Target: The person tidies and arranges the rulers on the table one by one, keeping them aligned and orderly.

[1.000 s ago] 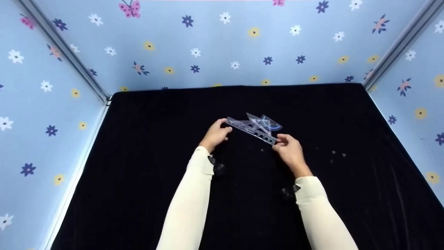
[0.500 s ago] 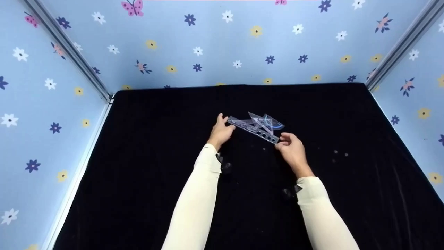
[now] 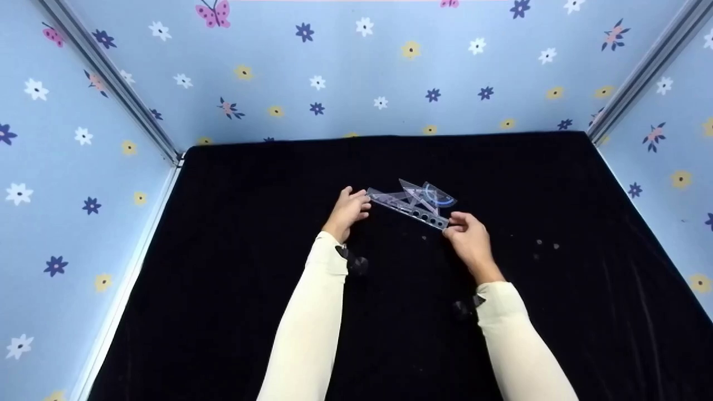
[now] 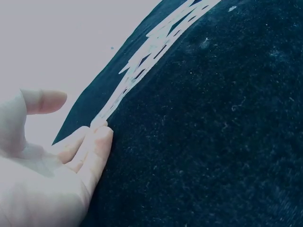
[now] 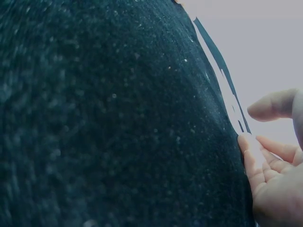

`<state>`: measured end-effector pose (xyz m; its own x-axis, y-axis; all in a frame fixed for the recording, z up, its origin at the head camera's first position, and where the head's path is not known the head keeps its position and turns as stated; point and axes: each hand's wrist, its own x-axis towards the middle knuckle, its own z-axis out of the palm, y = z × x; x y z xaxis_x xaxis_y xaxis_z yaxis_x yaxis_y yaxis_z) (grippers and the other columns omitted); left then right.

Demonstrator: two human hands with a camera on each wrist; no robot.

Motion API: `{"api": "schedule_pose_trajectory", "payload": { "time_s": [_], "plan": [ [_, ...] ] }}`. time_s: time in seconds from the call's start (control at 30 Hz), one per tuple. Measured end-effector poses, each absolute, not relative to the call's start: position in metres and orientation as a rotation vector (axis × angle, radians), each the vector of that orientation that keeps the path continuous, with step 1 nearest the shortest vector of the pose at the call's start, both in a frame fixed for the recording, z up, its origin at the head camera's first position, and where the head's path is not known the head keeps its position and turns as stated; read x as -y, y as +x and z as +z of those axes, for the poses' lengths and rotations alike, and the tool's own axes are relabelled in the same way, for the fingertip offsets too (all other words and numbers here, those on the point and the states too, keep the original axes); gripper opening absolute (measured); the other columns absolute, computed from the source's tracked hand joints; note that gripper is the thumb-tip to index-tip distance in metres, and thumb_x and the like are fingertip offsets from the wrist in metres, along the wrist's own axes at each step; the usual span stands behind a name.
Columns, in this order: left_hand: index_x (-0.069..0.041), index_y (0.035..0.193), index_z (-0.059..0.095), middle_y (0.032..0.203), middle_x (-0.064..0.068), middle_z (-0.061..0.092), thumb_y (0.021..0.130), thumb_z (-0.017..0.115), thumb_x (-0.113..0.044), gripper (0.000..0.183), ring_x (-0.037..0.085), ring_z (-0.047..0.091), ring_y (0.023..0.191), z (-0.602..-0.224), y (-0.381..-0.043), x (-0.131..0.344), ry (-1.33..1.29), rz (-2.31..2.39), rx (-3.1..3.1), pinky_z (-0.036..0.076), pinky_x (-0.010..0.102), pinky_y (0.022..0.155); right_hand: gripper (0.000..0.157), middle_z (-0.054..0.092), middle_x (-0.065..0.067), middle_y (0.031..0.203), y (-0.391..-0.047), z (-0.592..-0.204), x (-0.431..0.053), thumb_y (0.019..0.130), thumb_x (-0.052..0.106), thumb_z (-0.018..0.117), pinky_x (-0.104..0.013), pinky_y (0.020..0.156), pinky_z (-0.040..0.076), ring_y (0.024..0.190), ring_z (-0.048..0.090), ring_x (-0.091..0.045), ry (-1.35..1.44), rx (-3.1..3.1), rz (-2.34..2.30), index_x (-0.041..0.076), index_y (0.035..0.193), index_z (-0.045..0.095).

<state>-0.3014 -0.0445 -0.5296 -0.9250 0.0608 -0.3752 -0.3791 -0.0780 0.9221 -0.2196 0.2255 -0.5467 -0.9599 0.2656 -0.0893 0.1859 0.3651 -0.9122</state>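
— Blue flowery walls [image 3: 356, 64] on three sides, black cloth [image 3: 250, 278] below, grey poles [image 3: 643, 72] in the corners. Cute setup tbh. So where's the ruler [image 3: 408, 210]?

— Around the middle of the cloth, a bit toward the far side, slanted between the two hands. It's clear, with round holes near its right end.

— And the other see-through stuff?

— Looks like triangles [image 3: 410, 188] overlapping it, plus a protractor [image 3: 443, 195] with a blue arc, furthest right of the far bits. Can't tell what's stacked on what.

— Are the hands pinching it or nah?

— More like just touching. Left hand [image 3: 346, 211] has fingertips against the ruler's left end, thumb spread away. Right hand [image 3: 470, 240] is pretty much the mirror: fingertips at the right end, thumb apart in the right wrist view.

— Sleeves [image 3: 317, 301]?

— Cream, with black gadgets [image 3: 361, 266] by the wrists. Few pale specks [image 3: 539, 242] on the cloth too, right of the right hand.
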Motion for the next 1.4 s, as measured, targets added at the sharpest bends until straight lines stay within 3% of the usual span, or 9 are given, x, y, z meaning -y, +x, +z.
{"api": "schedule_pose_trajectory", "payload": {
  "time_s": [0.13, 0.37, 0.73, 0.97, 1.07, 1.27, 1.4],
  "plan": [
    [0.004, 0.176, 0.019, 0.175, 0.021, 0.051, 0.110, 0.057, -0.005, 0.077, 0.019, 0.066, 0.116, -0.534, -0.301, 0.045, -0.350, 2.128, -1.883, 0.058, 0.020, 0.087, 0.056, 0.073, -0.031, 0.143, -0.219, -0.548, -0.227, 0.092, 0.001, 0.068, -0.005, 0.082, 0.049, 0.095, 0.064, 0.005, -0.429, 2.544, 1.672, -0.008, 0.147, 0.066],
    [0.005, 0.170, 0.033, 0.172, 0.023, 0.054, 0.107, 0.060, -0.004, 0.069, 0.022, 0.063, 0.120, -0.535, -0.299, 0.044, -0.374, 2.140, -1.920, 0.056, 0.014, 0.076, 0.050, 0.073, -0.030, 0.142, -0.219, -0.547, -0.228, 0.096, 0.002, 0.070, -0.005, 0.084, 0.050, 0.099, 0.066, 0.002, -0.430, 2.523, 1.703, -0.006, 0.145, 0.068],
    [0.006, 0.160, 0.050, 0.157, 0.027, 0.066, 0.105, 0.061, -0.003, 0.056, 0.020, 0.068, 0.109, -0.544, -0.292, 0.045, -0.412, 2.229, -1.977, 0.057, 0.014, 0.071, 0.048, 0.074, -0.028, 0.145, -0.220, -0.549, -0.228, 0.097, 0.003, 0.071, -0.004, 0.087, 0.049, 0.117, 0.073, -0.015, -0.465, 2.516, 1.706, -0.003, 0.145, 0.071],
    [0.007, 0.152, 0.060, 0.149, 0.027, 0.072, 0.104, 0.060, 0.000, 0.049, 0.025, 0.072, 0.120, -0.548, -0.287, 0.043, -0.371, 2.320, -2.030, 0.060, 0.016, 0.073, 0.047, 0.074, -0.028, 0.146, -0.219, -0.549, -0.227, 0.097, 0.001, 0.070, -0.005, 0.088, 0.048, 0.127, 0.073, -0.029, -0.473, 2.494, 1.711, -0.004, 0.143, 0.071],
    [0.009, 0.148, 0.062, 0.144, 0.029, 0.074, 0.104, 0.061, 0.001, 0.045, 0.024, 0.073, 0.115, -0.550, -0.287, 0.043, -0.375, 2.367, -2.008, 0.062, 0.017, 0.075, 0.046, 0.074, -0.028, 0.145, -0.219, -0.548, -0.227, 0.098, 0.001, 0.070, -0.005, 0.088, 0.048, 0.122, 0.074, -0.023, -0.472, 2.484, 1.716, -0.004, 0.143, 0.071],
    [0.014, 0.138, 0.066, 0.136, 0.031, 0.076, 0.107, 0.066, -0.001, 0.035, 0.022, 0.079, 0.101, -0.551, -0.286, 0.044, -0.379, 2.425, -1.941, 0.066, 0.019, 0.076, 0.045, 0.072, -0.030, 0.147, -0.219, -0.550, -0.231, 0.101, 0.003, 0.068, -0.004, 0.088, 0.048, 0.099, 0.065, 0.007, -0.448, 2.456, 1.745, -0.005, 0.145, 0.070],
    [0.015, 0.135, 0.067, 0.135, 0.032, 0.076, 0.107, 0.064, 0.001, 0.032, 0.017, 0.079, 0.094, -0.552, -0.285, 0.044, -0.380, 2.445, -1.915, 0.065, 0.018, 0.075, 0.043, 0.070, -0.030, 0.150, -0.218, -0.550, -0.233, 0.104, 0.004, 0.066, -0.004, 0.089, 0.049, 0.095, 0.062, 0.012, -0.418, 2.409, 1.797, -0.006, 0.146, 0.068]
  ]
}}
